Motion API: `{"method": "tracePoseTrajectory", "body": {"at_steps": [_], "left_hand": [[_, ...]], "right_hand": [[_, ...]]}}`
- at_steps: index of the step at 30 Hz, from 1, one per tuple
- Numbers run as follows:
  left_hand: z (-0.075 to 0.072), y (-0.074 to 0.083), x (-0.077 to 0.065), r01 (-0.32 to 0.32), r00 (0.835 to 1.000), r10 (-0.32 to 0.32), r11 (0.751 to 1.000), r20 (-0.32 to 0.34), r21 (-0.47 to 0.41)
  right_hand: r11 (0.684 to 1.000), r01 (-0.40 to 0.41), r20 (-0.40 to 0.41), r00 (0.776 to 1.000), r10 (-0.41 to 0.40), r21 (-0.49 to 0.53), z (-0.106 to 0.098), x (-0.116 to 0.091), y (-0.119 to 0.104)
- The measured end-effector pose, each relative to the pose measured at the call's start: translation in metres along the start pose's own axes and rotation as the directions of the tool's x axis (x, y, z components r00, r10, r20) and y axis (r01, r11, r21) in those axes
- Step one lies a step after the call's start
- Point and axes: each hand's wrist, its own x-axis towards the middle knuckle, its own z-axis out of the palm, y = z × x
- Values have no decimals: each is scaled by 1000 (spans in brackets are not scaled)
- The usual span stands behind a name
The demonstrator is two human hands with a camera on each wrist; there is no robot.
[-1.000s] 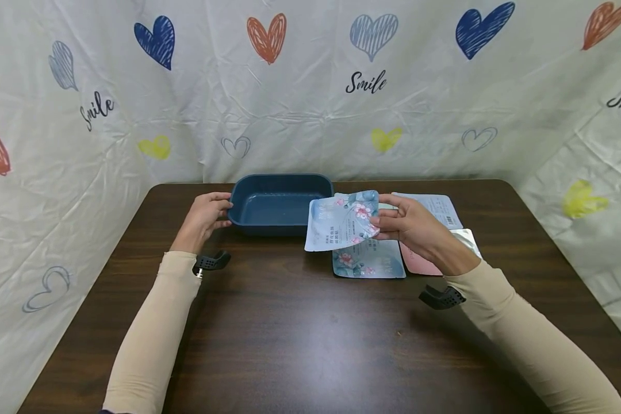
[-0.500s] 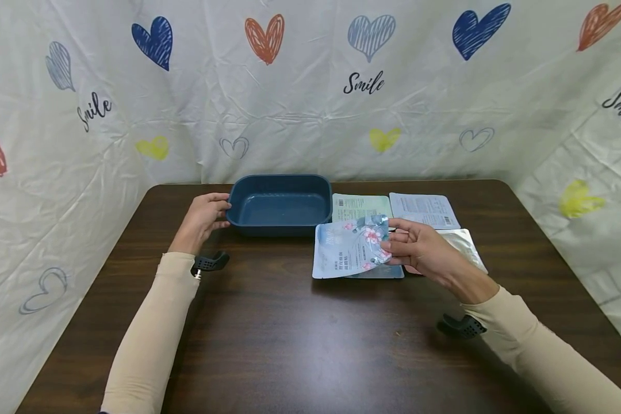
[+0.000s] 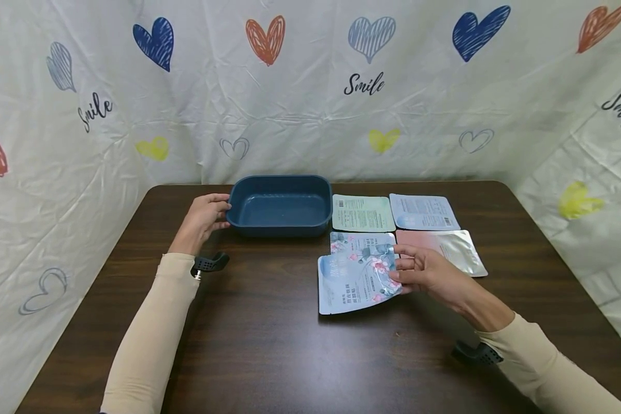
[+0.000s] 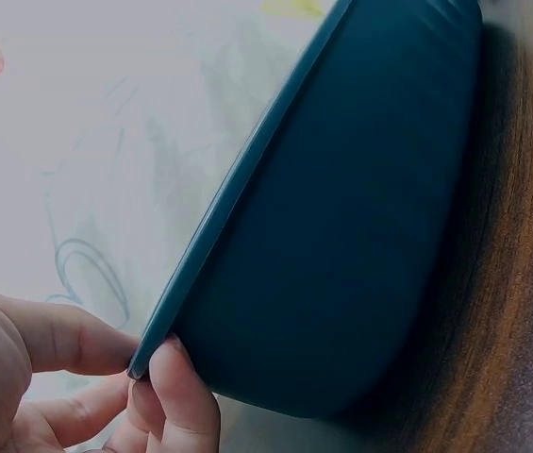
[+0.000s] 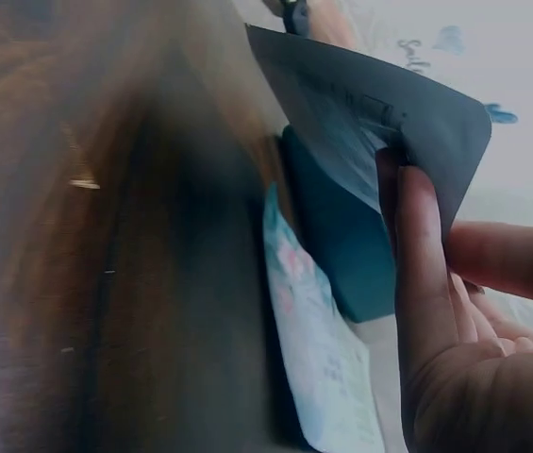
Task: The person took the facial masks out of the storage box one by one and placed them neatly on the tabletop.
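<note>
With thumb and fingers, my left hand (image 3: 200, 221) pinches the left rim of a dark blue plastic basin (image 3: 279, 231); the left wrist view shows the basin's rim (image 4: 211, 222) between the fingertips. My right hand (image 3: 434, 279) pinches the right edge of a pale blue face mask packet (image 3: 354, 284) printed with pink flowers. This packet is slightly bent and hovers above the table, partly covering a similar blue floral packet (image 3: 344, 240) that lies flat. In the right wrist view the raised packet (image 5: 436, 113) shows between thumb and fingers.
Behind lie a pale green packet (image 3: 363, 214) and a light blue packet (image 3: 425, 213). Beside the right hand lies a pink and silver packet (image 3: 457, 253), partly hidden. The dark wooden table (image 3: 290, 356) ends at a white cloth (image 3: 300, 149) with printed hearts.
My right hand has drawn the floral packet from beside the basin's right end toward the table's front, uncovering the green packet and part of the flat floral one. The left hand stays put.
</note>
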Motion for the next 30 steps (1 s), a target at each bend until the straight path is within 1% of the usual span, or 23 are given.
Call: {"method": "tracePoseTrajectory", "body": {"at_steps": [7,11,12,14,17,21,23,26,30], "left_hand": [[1,1,-1,-12,1000,12,1000,4,-4],[1,1,-2,-14,1000,14,1000,3,-2],[1,1,-2,-15,1000,15,1000,3,-3],[0,1,-2,-14,1000,14,1000,1,-3],[0,1,-2,-13,1000,13,1000,-2,-5],[0,1,-2,-9,1000,9,1000,-7,-9],[1,1,-2,-6,1000,6,1000,-10,-12],[2,1,-2,-5,1000,5,1000,-8,-16],[3,1,-1,-4,1000,4,1000,-9,-17]], "right_hand": [[998,-27,60,998,31,-60,-2,-16,11],[998,-23,96,995,28,-51,-3,-23,20],[998,-27,95,995,32,-52,-3,-25,22],[997,-45,79,996,50,-61,-2,-28,23],[988,-82,23,996,85,-134,1,-33,22],[959,-149,-51,989,141,-242,3,-36,19],[943,-179,-77,983,164,-280,3,-36,20],[923,-205,-99,978,182,-325,1,-36,21],[900,-200,-102,980,173,-387,-1,-37,24]]}}
